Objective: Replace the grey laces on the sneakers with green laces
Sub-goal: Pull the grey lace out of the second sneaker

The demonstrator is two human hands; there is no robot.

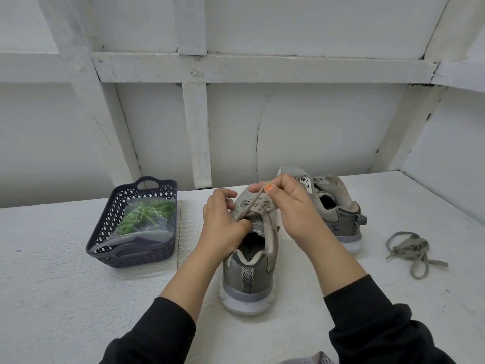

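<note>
Black sleeves in foreground, both arms reaching forward. Grey mesh sneaker with white sole, heel toward me, stands at centre of white painted table. Left hand: fingers curled round flat grey lace at tongue. Right hand: thumb and forefinger pinch same lace, strand taut between hands. Second grey sneaker behind, right; I see bare eyelets. Loose grey lace far right. Green laces in clear plastic bag inside dark purple lattice basket, left.

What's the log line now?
right hand: pinches flat grey lace; left hand: grips grey mesh sneaker; green laces: in dark plastic basket
</note>
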